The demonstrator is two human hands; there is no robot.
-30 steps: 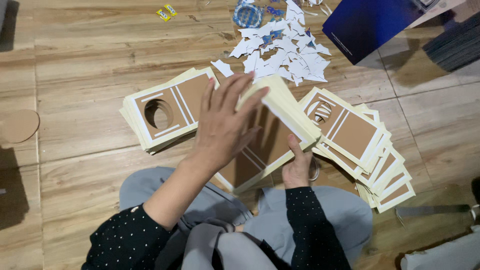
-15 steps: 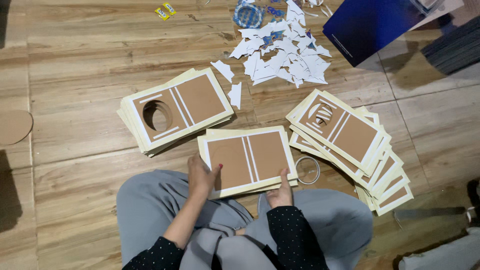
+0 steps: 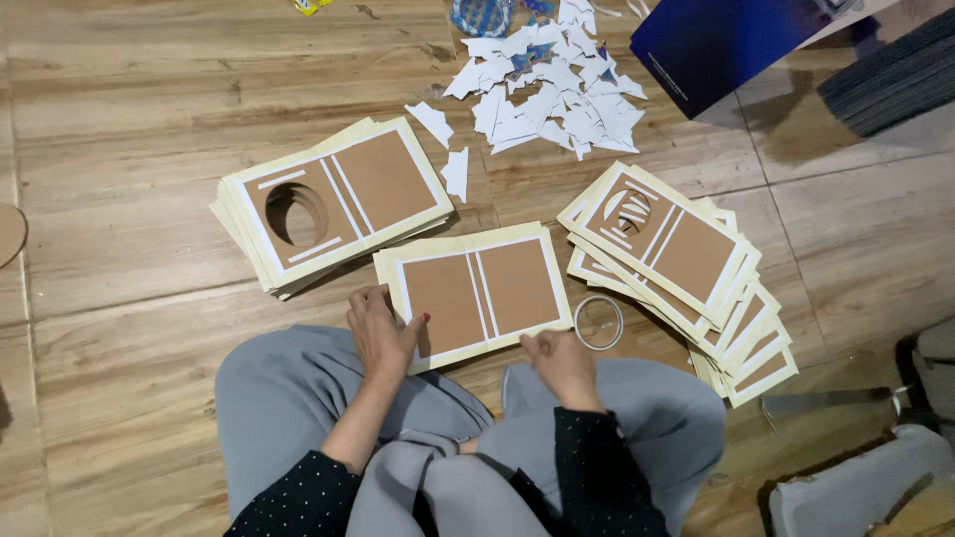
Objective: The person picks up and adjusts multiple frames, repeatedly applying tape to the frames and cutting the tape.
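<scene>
Matt cardboard sheet (image 3: pixel 476 294), prob. glossy wood floor (image 3: pixel 129 119)

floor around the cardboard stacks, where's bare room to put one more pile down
Bare wood lies left of the left stack, and above it to the top edge. Right of the fanned right stack the floor is also free. It is crowded between the stacks: middle panel, tape ring, paper scraps.
</scene>
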